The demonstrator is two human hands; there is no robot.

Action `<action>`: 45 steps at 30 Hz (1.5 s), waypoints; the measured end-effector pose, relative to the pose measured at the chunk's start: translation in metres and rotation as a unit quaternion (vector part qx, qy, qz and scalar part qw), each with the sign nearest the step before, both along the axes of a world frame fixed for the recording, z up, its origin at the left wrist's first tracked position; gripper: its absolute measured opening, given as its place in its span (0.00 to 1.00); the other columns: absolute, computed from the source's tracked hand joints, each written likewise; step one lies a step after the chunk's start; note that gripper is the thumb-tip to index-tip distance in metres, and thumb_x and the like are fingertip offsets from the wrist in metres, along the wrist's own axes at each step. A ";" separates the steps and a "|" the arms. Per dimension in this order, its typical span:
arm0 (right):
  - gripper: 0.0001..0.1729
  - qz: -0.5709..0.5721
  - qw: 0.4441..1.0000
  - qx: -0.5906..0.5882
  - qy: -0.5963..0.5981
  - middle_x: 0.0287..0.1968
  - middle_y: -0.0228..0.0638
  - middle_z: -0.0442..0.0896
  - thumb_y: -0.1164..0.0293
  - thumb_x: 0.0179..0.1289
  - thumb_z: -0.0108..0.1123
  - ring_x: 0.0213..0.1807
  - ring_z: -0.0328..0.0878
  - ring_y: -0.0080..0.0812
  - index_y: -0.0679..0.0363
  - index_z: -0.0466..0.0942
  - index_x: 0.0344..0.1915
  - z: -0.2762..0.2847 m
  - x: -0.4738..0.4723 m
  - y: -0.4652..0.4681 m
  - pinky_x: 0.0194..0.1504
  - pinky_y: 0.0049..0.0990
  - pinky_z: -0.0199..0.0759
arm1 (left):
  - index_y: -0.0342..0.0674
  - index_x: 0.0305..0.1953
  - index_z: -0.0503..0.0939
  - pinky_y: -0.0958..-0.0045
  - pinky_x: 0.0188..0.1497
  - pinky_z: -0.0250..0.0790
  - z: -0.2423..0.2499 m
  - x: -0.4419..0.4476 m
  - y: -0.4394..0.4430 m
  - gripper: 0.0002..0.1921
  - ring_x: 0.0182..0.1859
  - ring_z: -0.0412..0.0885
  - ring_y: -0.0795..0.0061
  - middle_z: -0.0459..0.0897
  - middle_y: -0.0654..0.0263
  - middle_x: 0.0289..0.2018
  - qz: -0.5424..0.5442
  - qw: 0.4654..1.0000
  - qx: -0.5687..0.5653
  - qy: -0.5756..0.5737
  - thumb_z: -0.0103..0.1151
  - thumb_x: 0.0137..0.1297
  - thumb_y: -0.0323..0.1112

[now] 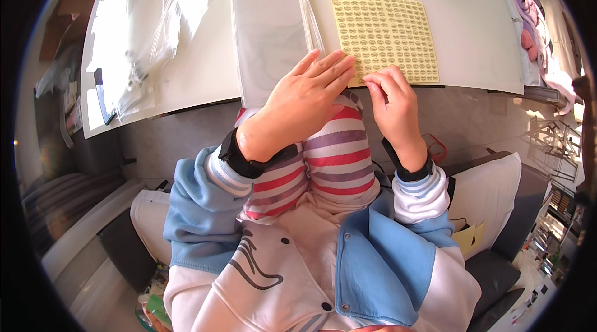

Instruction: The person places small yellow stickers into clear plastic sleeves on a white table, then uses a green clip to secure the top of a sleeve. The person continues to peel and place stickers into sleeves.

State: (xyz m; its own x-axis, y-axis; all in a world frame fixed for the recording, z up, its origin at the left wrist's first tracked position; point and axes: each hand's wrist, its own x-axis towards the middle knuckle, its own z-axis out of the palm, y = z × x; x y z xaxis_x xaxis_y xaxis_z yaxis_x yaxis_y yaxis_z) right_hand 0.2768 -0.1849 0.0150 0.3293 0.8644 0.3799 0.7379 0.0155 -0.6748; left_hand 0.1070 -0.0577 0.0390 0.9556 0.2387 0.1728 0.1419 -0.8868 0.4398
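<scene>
A yellow sheet of small oval stickers (387, 38) lies on the white tabletop near its front edge. My left hand (308, 94) is stretched out palm down, its fingertips over the sheet's lower left edge and its thumb apart. My right hand (394, 108) is curled at the sheet's lower edge, index fingertip by the bottom row; whether a sticker is between finger and thumb cannot be seen. Left of the sheet lies a stack of clear plastic bags (268, 29), its near end reaching past the table edge and partly behind my left hand.
More clear plastic bags (144, 47) lie in glare on the left of the white table (475, 43). A dark-edged flat object (103, 96) sits at its left front corner. Folded fabric (529, 29) is beyond the right edge. Yellow paper pieces (468, 238) rest on the seat beside me.
</scene>
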 end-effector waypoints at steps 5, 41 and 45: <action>0.05 -0.021 0.994 0.041 0.100 0.36 0.36 0.78 0.83 0.64 0.62 0.33 0.78 0.31 0.65 0.80 0.40 0.008 -0.005 0.001 0.35 0.28 0.73 | 0.37 0.75 0.53 0.54 0.77 0.52 0.004 0.002 0.000 0.43 0.73 0.65 0.53 0.70 0.57 0.70 0.034 0.988 -0.142 -0.043 0.65 0.61 0.28; 0.06 0.097 0.995 0.018 0.018 0.34 0.39 0.76 0.83 0.61 0.63 0.33 0.78 0.41 0.63 0.79 0.38 0.012 -0.124 0.057 0.32 0.34 0.73 | 0.32 0.61 0.76 0.78 0.43 0.79 -0.020 -0.123 0.015 0.19 0.39 0.85 0.77 0.87 0.62 0.38 0.324 0.792 -0.476 -0.204 0.56 0.69 0.19; 0.06 0.090 0.994 0.019 0.055 0.36 0.38 0.78 0.83 0.64 0.62 0.33 0.80 0.33 0.64 0.80 0.39 0.013 -0.121 0.058 0.32 0.29 0.74 | 0.33 0.60 0.77 0.78 0.38 0.77 -0.016 -0.124 0.015 0.20 0.34 0.82 0.81 0.86 0.64 0.35 0.341 0.789 -0.477 -0.183 0.59 0.66 0.19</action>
